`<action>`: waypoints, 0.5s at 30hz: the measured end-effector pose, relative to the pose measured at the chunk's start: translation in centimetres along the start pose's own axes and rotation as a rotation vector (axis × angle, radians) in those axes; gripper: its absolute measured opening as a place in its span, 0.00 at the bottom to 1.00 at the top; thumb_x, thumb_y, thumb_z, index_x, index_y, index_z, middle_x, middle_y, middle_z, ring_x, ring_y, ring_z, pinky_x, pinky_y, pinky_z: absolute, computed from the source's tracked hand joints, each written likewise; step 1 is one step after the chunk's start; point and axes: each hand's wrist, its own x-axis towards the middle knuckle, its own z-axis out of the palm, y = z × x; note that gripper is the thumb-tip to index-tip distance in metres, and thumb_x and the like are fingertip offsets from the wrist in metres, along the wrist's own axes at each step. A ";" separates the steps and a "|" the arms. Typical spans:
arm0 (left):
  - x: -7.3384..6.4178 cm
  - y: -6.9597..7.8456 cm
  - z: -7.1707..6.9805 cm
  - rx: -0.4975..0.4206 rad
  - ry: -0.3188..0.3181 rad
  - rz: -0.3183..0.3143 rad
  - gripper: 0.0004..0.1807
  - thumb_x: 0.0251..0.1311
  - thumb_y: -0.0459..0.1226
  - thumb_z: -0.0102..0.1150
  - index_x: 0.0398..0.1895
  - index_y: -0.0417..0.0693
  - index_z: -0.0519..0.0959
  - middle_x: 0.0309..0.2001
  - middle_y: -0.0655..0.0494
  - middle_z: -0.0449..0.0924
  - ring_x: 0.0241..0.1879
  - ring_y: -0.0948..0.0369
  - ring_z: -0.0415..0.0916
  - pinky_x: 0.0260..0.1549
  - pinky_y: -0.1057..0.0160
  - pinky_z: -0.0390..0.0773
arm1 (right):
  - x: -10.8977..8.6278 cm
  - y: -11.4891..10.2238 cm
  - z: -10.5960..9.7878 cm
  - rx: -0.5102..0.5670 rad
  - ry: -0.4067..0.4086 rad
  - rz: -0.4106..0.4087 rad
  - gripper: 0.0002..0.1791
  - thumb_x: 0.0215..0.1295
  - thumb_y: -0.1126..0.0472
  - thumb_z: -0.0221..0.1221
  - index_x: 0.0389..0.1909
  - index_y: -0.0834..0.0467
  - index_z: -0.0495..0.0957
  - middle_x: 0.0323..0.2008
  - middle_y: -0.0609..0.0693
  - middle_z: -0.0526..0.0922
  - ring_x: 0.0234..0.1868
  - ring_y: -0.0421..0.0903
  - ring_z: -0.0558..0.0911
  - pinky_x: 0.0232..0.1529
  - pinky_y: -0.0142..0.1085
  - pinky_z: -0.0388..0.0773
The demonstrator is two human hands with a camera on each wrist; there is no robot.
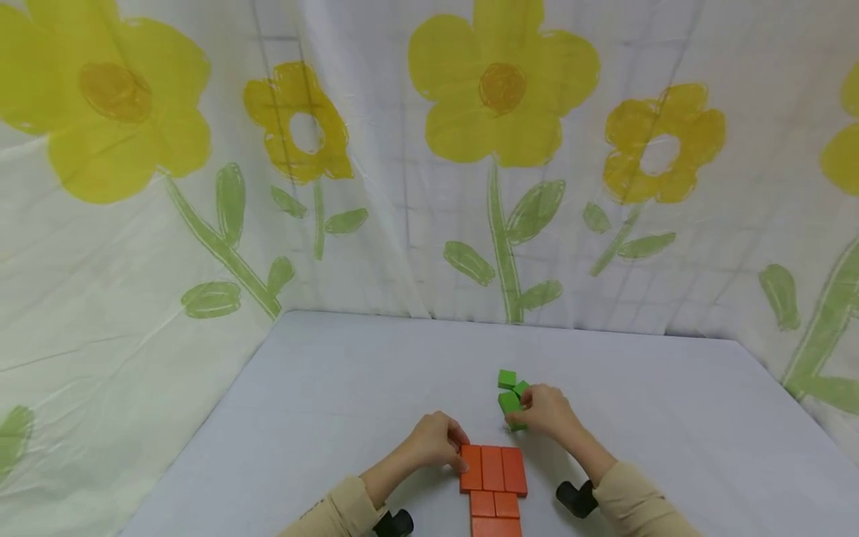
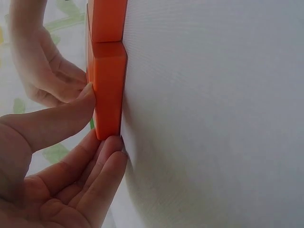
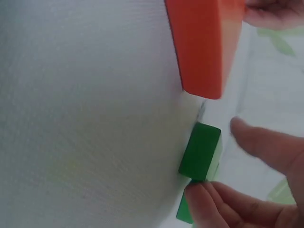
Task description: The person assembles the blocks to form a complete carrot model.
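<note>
Flat orange-red blocks (image 1: 493, 468) lie joined edge to edge: three side by side on top, two smaller ones under them, a wider one at the near edge. My left hand (image 1: 432, 441) holds the top row's left block (image 2: 109, 90), thumb on its upper edge and fingertips at its far end. Just beyond, my right hand (image 1: 549, 412) is at a small cluster of green blocks (image 1: 507, 379). In the right wrist view its fingertips touch a green block (image 3: 200, 151) at one end, while the thumb stands apart from it. The fingers partly hide another green block.
The pieces lie on a white table (image 1: 349, 373). Behind it hangs a pale curtain (image 1: 382, 149) printed with yellow flowers. A black wrist device (image 1: 576, 498) sits below the right sleeve, and another (image 1: 394, 523) by the left sleeve.
</note>
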 end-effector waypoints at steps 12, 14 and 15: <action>0.0 -0.2 0.0 0.010 0.019 0.029 0.13 0.38 0.25 0.77 0.29 0.36 0.83 0.24 0.55 0.79 0.24 0.66 0.72 0.27 0.67 0.74 | 0.2 -0.8 0.6 -0.020 -0.002 0.031 0.16 0.41 0.63 0.72 0.31 0.69 0.83 0.28 0.55 0.83 0.27 0.46 0.78 0.27 0.39 0.77; 0.0 -0.2 0.0 0.004 0.018 0.027 0.13 0.38 0.25 0.77 0.29 0.36 0.82 0.24 0.55 0.79 0.24 0.66 0.72 0.27 0.68 0.73 | 0.2 -0.8 0.6 0.017 -0.017 -0.014 0.16 0.40 0.65 0.73 0.32 0.67 0.84 0.29 0.54 0.83 0.29 0.45 0.79 0.29 0.39 0.77; 0.0 -0.2 0.0 0.002 0.018 0.024 0.13 0.38 0.25 0.77 0.29 0.36 0.82 0.24 0.55 0.79 0.24 0.66 0.72 0.27 0.68 0.73 | 0.2 -0.7 0.5 0.037 -0.031 -0.053 0.16 0.40 0.66 0.73 0.33 0.67 0.84 0.29 0.53 0.83 0.30 0.45 0.79 0.30 0.39 0.78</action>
